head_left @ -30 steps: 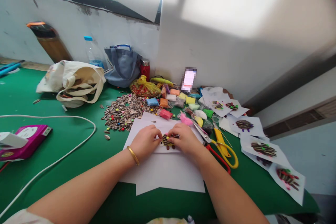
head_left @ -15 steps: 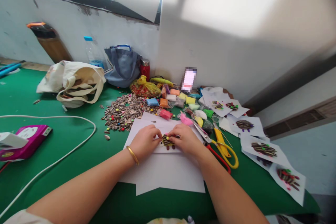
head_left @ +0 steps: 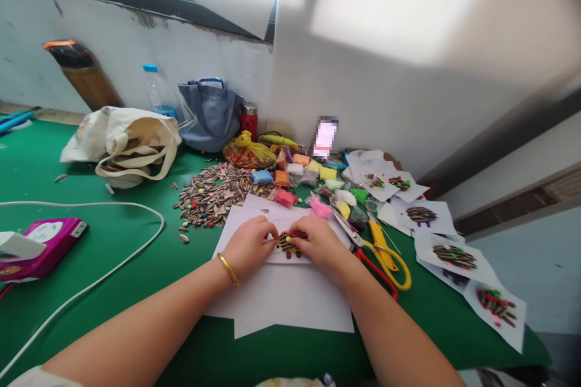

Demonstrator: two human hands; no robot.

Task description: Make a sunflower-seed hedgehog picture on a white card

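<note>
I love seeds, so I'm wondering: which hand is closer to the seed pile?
Left. The left hand is to the near right of the seed pile; the right hand is farther right.

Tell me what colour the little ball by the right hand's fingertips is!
The little ball is yellow, seen best in the head view.

Left fingers [head_left: 267, 227] and right fingers [head_left: 303, 226] at a seed figure [head_left: 285, 246] on white paper [head_left: 290, 293]
</note>
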